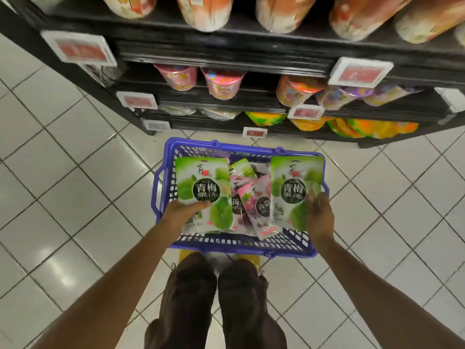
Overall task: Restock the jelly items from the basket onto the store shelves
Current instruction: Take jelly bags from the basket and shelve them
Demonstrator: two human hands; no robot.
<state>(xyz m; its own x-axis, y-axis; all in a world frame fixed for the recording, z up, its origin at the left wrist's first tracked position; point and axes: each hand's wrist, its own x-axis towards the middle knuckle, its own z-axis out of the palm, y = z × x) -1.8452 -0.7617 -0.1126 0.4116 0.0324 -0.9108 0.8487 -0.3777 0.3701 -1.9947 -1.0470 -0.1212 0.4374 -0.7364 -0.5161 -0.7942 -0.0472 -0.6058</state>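
- Head view, looking straight down: a blue basket (161, 187) sits on the tiled floor (75, 197). It's right in front of the black shelves (226, 51) and just ahead of the person's dark trousers (214, 298).
- The left hand (185, 212) grips the left green pouch (203, 187) at its lower edge. The thumb lies across the front and the other fingers are tucked behind it (can't see those from here).
- The right hand (320, 217) holds the right green pouch (294, 187) by its lower right corner, fingers curled round the edge. That hand's a bit blurry, so I can't tell how far apart the fingers are.
- Both of those pouches are over the basket with the printed side up, one at its left side and one at its right.
- Between them, down in the basket, the pink pouches (254, 207) lie tilted and overlapping. A third green pouch (242, 167) peeks out at the back.
- On the shelves there are pink and orange tubs (221, 81) on the middle level and yellow-orange bags (372, 127) on the bottom one. The big jars (203, 11) up top are blurred.
- White price tags (78, 47) with red faces sit along the shelf edges.
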